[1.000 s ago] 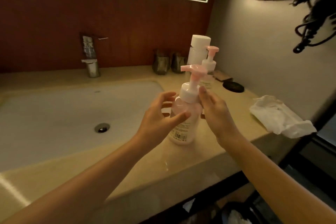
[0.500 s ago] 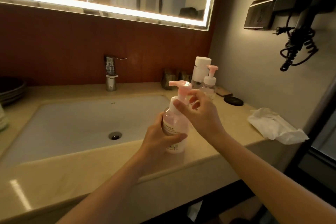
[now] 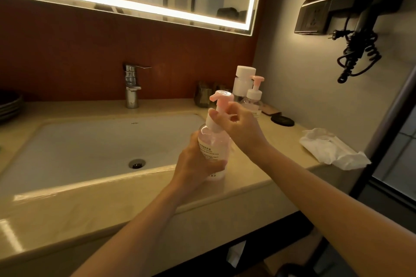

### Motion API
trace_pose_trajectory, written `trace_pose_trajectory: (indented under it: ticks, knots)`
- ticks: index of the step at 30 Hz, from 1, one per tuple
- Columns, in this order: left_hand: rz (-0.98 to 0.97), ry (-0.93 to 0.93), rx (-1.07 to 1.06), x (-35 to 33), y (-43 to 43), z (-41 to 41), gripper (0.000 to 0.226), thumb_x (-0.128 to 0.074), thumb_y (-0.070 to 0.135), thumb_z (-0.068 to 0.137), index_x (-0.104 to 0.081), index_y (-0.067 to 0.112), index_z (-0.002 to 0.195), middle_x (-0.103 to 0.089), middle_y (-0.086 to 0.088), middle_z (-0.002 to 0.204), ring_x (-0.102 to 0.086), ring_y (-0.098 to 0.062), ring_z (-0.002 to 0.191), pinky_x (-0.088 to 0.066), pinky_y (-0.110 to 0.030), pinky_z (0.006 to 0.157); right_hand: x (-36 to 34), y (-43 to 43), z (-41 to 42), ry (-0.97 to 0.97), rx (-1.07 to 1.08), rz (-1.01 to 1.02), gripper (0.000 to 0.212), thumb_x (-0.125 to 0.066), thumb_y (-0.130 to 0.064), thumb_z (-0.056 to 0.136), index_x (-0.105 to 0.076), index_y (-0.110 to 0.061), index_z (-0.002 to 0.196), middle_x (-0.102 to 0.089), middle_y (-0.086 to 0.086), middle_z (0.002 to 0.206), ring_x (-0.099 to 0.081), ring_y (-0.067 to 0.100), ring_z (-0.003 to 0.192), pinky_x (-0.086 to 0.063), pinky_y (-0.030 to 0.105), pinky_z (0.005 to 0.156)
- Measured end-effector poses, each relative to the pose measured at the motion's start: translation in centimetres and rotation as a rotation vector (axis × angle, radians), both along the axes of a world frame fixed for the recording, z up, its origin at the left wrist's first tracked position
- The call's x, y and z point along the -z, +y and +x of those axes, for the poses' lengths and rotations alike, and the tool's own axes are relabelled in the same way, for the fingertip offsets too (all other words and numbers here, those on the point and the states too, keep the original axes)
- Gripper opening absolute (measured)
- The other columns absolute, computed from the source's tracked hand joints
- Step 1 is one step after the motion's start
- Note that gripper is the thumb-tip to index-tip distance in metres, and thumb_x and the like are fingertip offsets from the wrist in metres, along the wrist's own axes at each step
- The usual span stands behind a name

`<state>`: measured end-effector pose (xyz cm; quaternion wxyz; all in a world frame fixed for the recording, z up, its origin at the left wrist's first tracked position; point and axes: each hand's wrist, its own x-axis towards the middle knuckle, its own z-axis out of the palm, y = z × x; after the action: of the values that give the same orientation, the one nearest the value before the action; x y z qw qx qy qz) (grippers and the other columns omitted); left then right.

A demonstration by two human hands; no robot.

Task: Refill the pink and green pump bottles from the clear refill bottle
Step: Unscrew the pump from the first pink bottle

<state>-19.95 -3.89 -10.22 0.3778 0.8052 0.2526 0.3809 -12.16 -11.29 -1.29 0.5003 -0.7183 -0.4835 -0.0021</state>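
Note:
A pink pump bottle with a white label stands on the beige counter, right of the sink. My left hand grips its body from the left. My right hand grips the white collar of the pump, below the pink pump head, whose nozzle points left. Behind, near the wall, stand a clear bottle with a white cap and a smaller clear pump bottle with a pink pump. No green bottle is visible.
The white sink with its drain fills the left, with a chrome tap behind. Two dark cups, a black round dish and a crumpled white cloth lie on the counter. A hair dryer hangs on the right wall.
My right hand has closed round the pump collar and the pump head has turned, its nozzle now pointing left. My left hand's grip slid lower on the bottle. The view lifted and widened.

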Motion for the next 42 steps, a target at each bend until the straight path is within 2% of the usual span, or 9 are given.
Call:
trace_pose_trajectory:
  ticks: [5, 12, 16, 18, 22, 26, 32, 34, 42]
  knots:
    - [0.007, 0.005, 0.013, 0.0, 0.0, -0.2, 0.084, -0.082, 0.031, 0.064, -0.032, 0.02, 0.131, -0.054, 0.002, 0.118, -0.054, -0.017, 0.103, -0.047, -0.026, 0.083, 0.1, 0.2, 0.0, -0.119, 0.124, 0.025, 0.056, -0.068, -0.047, 0.073, -0.054, -0.011, 0.113, -0.058, 0.005, 0.107, -0.055, 0.015, 0.091, -0.046, 0.021, 0.074]
    - [0.012, -0.003, 0.013, 0.3, 0.2, 0.0, 0.083, -0.081, 0.034, 0.064, -0.032, 0.023, 0.13, -0.054, 0.004, 0.117, -0.055, -0.016, 0.103, -0.05, -0.031, 0.088, 0.4, 0.3, -0.6, 0.114, 0.014, 0.068, 0.048, -0.055, -0.027, 0.09, -0.041, -0.017, 0.135, -0.056, 0.002, 0.124, -0.051, 0.011, 0.1, -0.042, 0.022, 0.077]
    - [0.02, -0.02, 0.021, 0.5, 0.2, -0.1, 0.083, -0.081, 0.037, 0.063, -0.034, 0.023, 0.129, -0.056, 0.005, 0.115, -0.057, -0.016, 0.1, -0.052, -0.033, 0.084, 0.9, 0.7, -1.1, 0.098, 0.083, 0.086, 0.062, -0.062, -0.046, 0.081, -0.041, -0.019, 0.133, -0.053, 0.001, 0.127, -0.054, 0.017, 0.109, -0.047, 0.027, 0.083]
    - [0.014, -0.021, 0.023, 0.4, 0.2, -0.1, 0.082, -0.081, 0.037, 0.063, -0.035, 0.022, 0.129, -0.056, 0.005, 0.114, -0.056, -0.017, 0.101, -0.051, -0.035, 0.085, 1.0, 0.8, -1.2, 0.026, 0.146, 0.098, 0.065, -0.067, -0.049, 0.074, -0.045, -0.017, 0.127, -0.053, 0.004, 0.121, -0.054, 0.017, 0.105, -0.048, 0.028, 0.084]
    - [0.005, -0.034, 0.025, 0.4, 0.2, -0.2, 0.08, -0.082, 0.033, 0.063, -0.035, 0.02, 0.128, -0.055, 0.005, 0.111, -0.056, -0.018, 0.101, -0.05, -0.036, 0.086, 1.0, 0.9, -1.0, 0.005, 0.153, 0.094, 0.052, -0.068, -0.039, 0.078, -0.048, -0.016, 0.12, -0.054, 0.005, 0.115, -0.054, 0.016, 0.097, -0.042, 0.021, 0.076]
    - [-0.01, -0.031, 0.02, 0.6, 0.3, -0.1, 0.08, -0.081, 0.033, 0.063, -0.035, 0.023, 0.128, -0.054, 0.006, 0.111, -0.056, -0.017, 0.102, -0.05, -0.037, 0.087, 0.8, 0.5, -1.2, 0.154, 0.039, 0.079, 0.041, -0.058, -0.023, 0.088, -0.046, -0.016, 0.127, -0.054, 0.001, 0.119, -0.051, 0.014, 0.103, -0.039, 0.024, 0.079]
    - [-0.031, -0.058, 0.039, 0.5, 0.3, -0.3, 0.08, -0.082, 0.034, 0.063, -0.037, 0.021, 0.127, -0.058, 0.002, 0.112, -0.057, -0.02, 0.1, -0.05, -0.041, 0.087, 0.7, 1.1, -1.2, 0.061, 0.171, 0.094, 0.055, -0.068, -0.052, 0.072, -0.05, -0.018, 0.11, -0.05, 0.005, 0.117, -0.05, 0.018, 0.106, -0.045, 0.029, 0.087]
    - [-0.035, -0.064, 0.048, 0.4, 0.2, -0.4, 0.08, -0.081, 0.034, 0.063, -0.036, 0.019, 0.129, -0.058, 0.001, 0.114, -0.056, -0.02, 0.102, -0.05, -0.041, 0.088, 0.8, 1.1, -1.2, 0.053, 0.18, 0.086, 0.051, -0.07, -0.049, 0.071, -0.049, -0.018, 0.105, -0.051, 0.005, 0.113, -0.05, 0.017, 0.104, -0.044, 0.026, 0.086]
    - [-0.039, -0.065, 0.043, 0.4, 0.1, -0.4, 0.078, -0.081, 0.033, 0.063, -0.037, 0.02, 0.127, -0.055, 0.007, 0.105, -0.056, -0.017, 0.099, -0.05, -0.035, 0.085, 0.8, 0.6, -1.9, 0.182, 0.042, 0.074, 0.036, -0.053, -0.023, 0.09, -0.048, -0.015, 0.126, -0.053, 0.001, 0.124, -0.048, 0.011, 0.101, -0.038, 0.025, 0.081]
